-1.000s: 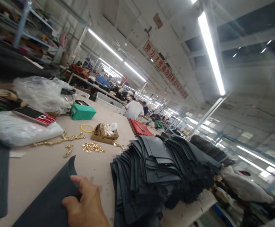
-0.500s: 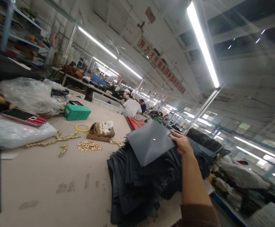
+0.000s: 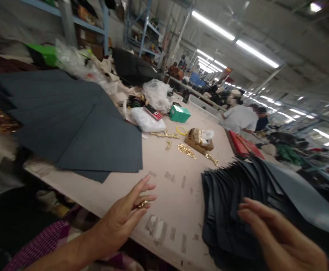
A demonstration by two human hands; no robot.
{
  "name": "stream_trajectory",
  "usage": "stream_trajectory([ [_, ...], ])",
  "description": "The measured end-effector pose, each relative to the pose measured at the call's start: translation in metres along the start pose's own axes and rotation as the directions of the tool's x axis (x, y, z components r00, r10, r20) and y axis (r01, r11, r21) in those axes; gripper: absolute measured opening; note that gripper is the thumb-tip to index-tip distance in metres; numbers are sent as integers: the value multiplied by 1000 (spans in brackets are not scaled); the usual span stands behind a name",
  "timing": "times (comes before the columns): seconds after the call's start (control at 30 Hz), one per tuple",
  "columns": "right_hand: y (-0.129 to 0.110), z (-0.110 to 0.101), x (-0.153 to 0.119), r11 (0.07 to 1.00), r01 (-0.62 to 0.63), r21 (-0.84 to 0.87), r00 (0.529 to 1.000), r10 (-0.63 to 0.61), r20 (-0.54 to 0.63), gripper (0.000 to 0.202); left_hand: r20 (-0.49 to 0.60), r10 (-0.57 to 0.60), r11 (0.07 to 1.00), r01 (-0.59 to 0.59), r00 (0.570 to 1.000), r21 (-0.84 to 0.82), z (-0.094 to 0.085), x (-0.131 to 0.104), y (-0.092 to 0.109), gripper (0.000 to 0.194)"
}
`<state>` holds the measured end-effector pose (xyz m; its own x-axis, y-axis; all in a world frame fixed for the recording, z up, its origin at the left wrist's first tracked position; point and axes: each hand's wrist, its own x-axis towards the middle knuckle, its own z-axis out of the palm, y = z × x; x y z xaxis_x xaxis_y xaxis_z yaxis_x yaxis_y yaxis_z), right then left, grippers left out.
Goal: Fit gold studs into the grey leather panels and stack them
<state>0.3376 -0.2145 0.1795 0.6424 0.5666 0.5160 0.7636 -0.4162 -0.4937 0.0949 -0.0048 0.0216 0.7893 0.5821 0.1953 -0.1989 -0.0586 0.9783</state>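
Note:
My left hand is above the near side of the table, its fingers curled around a few small gold metal pieces. My right hand hangs in front of a stack of dark leather-like panels, holding nothing, its fingers extended and a little blurred. On the left of the table lies a fanned pile of dark grey flat panels. Beyond my left hand are a heap of small gold pieces and a cardboard box with gold chain and white wrapping in it.
Further back lie a yellow ring, a green box, a red-keyed phone and a white plastic package. A red item lies beyond the stack. People work in the background.
The view has swung left and down. My right hand has let go of the grey panel and come back towards me. My left hand has come into view with gold pieces.

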Motion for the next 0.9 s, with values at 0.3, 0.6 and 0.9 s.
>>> stream_trajectory([
  [0.3,-94,170,-51,833,146,534,831,-396,391,25,-5,168,957,-162,986,241,-11,-4,9,66],
  [0.6,-102,200,-53,838,28,546,789,-354,503,26,2,220,900,-204,976,386,-30,-7,0,74],
  [0.9,-124,223,-52,855,-135,501,785,-217,581,17,-39,260,886,-222,965,408,-40,-9,-8,71],
])
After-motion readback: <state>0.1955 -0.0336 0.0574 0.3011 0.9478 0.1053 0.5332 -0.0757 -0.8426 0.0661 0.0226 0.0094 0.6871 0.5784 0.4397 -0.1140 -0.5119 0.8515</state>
